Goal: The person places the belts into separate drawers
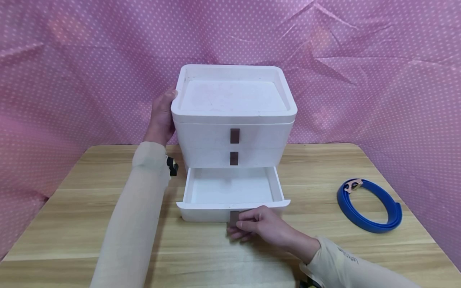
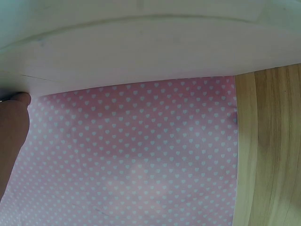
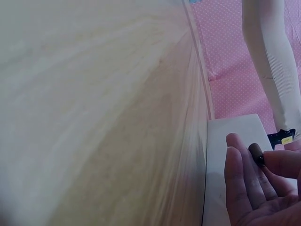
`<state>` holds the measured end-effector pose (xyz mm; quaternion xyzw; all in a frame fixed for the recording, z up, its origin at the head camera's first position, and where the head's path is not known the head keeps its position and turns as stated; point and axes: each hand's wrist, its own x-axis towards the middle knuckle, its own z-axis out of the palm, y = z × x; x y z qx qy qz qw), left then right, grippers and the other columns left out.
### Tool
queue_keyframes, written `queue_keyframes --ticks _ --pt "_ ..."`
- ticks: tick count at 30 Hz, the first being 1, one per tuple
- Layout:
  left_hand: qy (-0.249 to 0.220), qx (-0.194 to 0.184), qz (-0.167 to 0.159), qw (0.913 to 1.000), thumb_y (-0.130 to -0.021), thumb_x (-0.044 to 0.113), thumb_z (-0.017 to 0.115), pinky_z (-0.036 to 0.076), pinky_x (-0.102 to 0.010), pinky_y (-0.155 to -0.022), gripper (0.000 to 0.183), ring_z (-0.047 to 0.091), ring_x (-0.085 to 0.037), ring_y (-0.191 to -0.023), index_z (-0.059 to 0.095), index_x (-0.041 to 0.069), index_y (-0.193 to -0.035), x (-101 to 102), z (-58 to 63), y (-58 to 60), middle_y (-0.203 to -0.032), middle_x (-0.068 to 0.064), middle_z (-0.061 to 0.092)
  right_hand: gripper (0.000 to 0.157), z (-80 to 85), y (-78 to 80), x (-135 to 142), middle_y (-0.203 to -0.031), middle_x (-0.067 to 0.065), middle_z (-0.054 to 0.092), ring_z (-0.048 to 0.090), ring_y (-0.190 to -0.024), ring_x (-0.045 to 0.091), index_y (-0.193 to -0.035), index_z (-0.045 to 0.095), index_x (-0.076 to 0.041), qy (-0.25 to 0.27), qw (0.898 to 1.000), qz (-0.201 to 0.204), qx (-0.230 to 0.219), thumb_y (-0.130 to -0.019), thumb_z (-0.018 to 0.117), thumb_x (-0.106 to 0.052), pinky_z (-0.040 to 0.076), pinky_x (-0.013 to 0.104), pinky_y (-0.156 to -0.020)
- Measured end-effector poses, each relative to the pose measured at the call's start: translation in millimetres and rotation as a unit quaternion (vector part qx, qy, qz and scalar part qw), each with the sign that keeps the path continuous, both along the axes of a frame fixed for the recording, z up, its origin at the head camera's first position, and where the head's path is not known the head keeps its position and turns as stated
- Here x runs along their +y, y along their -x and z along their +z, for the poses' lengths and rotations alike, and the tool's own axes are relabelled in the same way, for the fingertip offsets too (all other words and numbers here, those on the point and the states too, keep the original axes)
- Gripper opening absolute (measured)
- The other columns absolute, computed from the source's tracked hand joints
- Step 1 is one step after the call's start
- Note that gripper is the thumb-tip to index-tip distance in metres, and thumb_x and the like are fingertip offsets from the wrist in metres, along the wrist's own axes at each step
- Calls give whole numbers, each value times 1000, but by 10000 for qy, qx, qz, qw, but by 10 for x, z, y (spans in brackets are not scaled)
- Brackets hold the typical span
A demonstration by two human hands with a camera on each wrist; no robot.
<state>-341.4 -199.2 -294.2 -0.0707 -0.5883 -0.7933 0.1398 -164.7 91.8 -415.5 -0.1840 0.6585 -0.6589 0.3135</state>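
Observation:
A white drawer cabinet (image 1: 234,116) stands at the middle of the table, its bottom drawer (image 1: 230,186) pulled out and holding nothing. My left hand (image 1: 163,114) rests against the cabinet's upper left side; in the left wrist view only a digit (image 2: 16,117) shows, touching the white wall. With thumb and fingers, my right hand (image 1: 268,226) pinches the brown pull tab (image 1: 234,219) on the bottom drawer's front. The right wrist view shows that tab (image 3: 256,153) between thumb and fingers. Both upper drawers, each with a brown tab (image 1: 235,136), are closed.
A coiled blue belt (image 1: 371,206) with a gold-coloured buckle lies on the wooden table (image 1: 201,260) at the right. Pink dotted cloth (image 1: 230,32) hangs behind the table and along its sides. A shallow tray (image 1: 234,96) forms the cabinet's top.

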Motion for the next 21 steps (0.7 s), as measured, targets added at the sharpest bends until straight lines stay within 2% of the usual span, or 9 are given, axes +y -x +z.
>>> queue_keyframes --ticks 9,21 --pt "33 -25 1 10000 -93 29 52 50 -34 -92 48 58 -23 -110 58 14 -138 8 3 -6 -129 -12 59 24 12 -51 5 -107 25 68 68 -98 38 -115 64 12 15 10000 -41 -58 -98 55 -2 57 45 -84" --pt "46 -55 60 10000 -93 31 54 52 -32 -87 46 60 -23 -104 61 10 -134 -1 0 -3 -123 -12 62 23 -8 -93 -4 -106 25 69 68 -98 39 -112 65 12 67 10000 -36 -44 -98 54 -3 57 45 -84"
